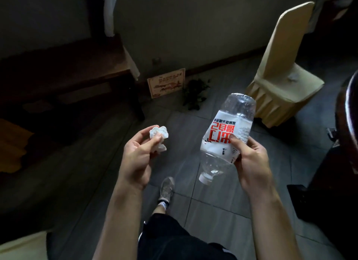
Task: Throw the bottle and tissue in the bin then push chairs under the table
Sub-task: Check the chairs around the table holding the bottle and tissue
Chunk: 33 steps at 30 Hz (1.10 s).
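My left hand (138,155) pinches a crumpled white tissue (159,136) between thumb and fingers, held over the floor at the centre left. My right hand (249,159) grips a clear plastic bottle (226,135) with a white and red label. The bottle is upside down, its white cap pointing down towards me and its base tilted up and away. A chair (280,70) with a cream cover stands at the upper right, pulled out on the tiled floor. No bin shows in the view.
A dark wooden bench or low table (64,66) runs along the left. A framed sign (166,82) leans on the wall beside a small dark plant (195,94). Dark furniture (346,135) fills the right edge. My foot (166,190) stands on grey tiles.
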### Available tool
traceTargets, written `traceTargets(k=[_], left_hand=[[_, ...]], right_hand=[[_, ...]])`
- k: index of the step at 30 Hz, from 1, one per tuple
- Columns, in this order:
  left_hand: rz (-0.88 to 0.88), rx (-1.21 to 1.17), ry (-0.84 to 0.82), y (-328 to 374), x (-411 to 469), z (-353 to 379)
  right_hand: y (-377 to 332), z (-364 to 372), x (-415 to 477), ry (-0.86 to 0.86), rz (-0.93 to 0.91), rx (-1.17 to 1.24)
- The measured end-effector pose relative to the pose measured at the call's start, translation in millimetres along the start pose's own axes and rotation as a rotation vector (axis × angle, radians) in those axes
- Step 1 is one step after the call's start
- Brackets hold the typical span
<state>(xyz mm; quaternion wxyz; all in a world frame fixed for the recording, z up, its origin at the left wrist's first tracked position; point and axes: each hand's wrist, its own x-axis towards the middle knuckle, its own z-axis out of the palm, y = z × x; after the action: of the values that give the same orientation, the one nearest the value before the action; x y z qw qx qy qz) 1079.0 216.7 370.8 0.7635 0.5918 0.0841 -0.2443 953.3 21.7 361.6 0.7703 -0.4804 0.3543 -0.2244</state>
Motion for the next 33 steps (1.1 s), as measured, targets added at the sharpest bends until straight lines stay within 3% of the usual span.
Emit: traceTargets(k=[7, 13, 21, 33], left_hand=[[-0.013, -0.016, -0.265, 67, 130, 59], [-0.055, 0.008, -0.384, 94, 212, 117], [-0.118, 0.107, -0.46, 82, 302, 225], [-0.119, 0.206, -0.599, 68, 411, 462]], right_hand=[[-37, 65, 102, 0.141, -0.078, 0.072], [-65, 85, 165, 0.218, -0.137, 0.043], [-95, 47, 276, 0.386, -0.133, 0.12], [-210, -55, 472, 0.464, -0.211, 0.259]])
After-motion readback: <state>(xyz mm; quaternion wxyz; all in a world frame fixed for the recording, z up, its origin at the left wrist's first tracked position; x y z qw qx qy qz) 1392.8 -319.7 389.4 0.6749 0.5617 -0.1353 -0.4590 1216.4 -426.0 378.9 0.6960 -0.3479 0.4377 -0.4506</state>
